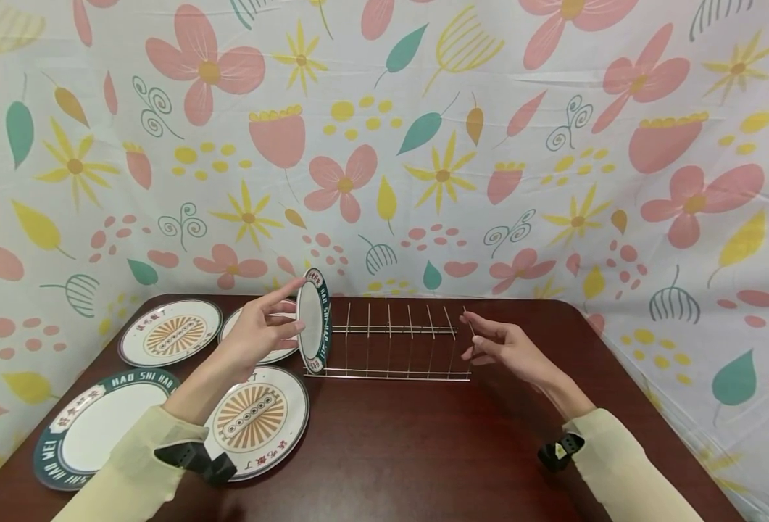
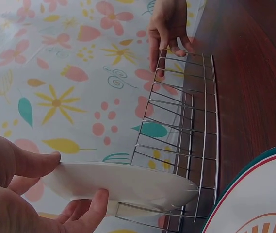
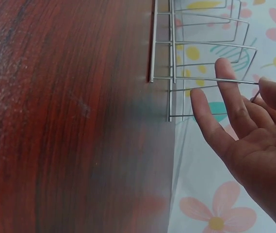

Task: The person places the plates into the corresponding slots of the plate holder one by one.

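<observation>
My left hand grips a white plate with a dark green lettered rim, thumb and fingers on either side of its edge. The plate stands nearly upright at the left end of a metal wire dish rack. In the left wrist view, the plate's plain white underside shows, its lower edge among the rack's wires. At the rack's right end, my right hand pinches the last upright wire. The right wrist view shows the thumb on that wire, with two fingers extended.
Left of the rack, several plates lie on the dark wooden table: a green-rimmed one, a sunburst plate near the front, another sunburst plate farther back, and one partly behind my left hand. A flowered cloth hangs behind the table.
</observation>
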`<move>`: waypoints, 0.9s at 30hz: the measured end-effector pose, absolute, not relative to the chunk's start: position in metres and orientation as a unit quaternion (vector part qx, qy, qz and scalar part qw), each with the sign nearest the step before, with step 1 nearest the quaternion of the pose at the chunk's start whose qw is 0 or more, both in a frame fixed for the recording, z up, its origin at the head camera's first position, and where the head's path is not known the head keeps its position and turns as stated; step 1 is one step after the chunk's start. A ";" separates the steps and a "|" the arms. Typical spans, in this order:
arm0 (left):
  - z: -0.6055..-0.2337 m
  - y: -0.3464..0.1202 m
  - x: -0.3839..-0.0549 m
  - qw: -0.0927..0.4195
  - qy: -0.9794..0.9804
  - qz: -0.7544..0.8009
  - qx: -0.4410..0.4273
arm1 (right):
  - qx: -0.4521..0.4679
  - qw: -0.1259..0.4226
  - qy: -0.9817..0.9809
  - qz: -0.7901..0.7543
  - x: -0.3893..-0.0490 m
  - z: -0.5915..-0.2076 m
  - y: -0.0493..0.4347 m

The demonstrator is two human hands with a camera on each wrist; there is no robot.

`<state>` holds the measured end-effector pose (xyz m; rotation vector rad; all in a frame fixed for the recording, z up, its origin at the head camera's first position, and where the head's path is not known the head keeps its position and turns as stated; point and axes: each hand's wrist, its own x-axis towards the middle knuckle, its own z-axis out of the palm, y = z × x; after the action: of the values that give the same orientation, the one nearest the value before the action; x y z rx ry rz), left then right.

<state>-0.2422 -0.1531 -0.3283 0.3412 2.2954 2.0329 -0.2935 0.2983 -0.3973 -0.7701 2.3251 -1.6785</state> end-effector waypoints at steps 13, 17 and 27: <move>-0.329 -0.152 -0.246 0.028 0.743 0.660 0.104 | -0.254 0.089 0.779 -0.566 -0.293 -0.397 0.298; -0.329 -0.152 -0.246 0.032 0.743 0.661 0.104 | -0.251 0.090 0.778 -0.569 -0.293 -0.397 0.298; -0.331 -0.153 -0.248 0.038 0.742 0.662 0.100 | -0.261 0.084 0.773 -0.573 -0.291 -0.395 0.297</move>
<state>-0.2481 -0.1526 -0.3306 0.3083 2.2768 2.0296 -0.2912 0.2970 -0.3954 -0.7777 2.3058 -1.7098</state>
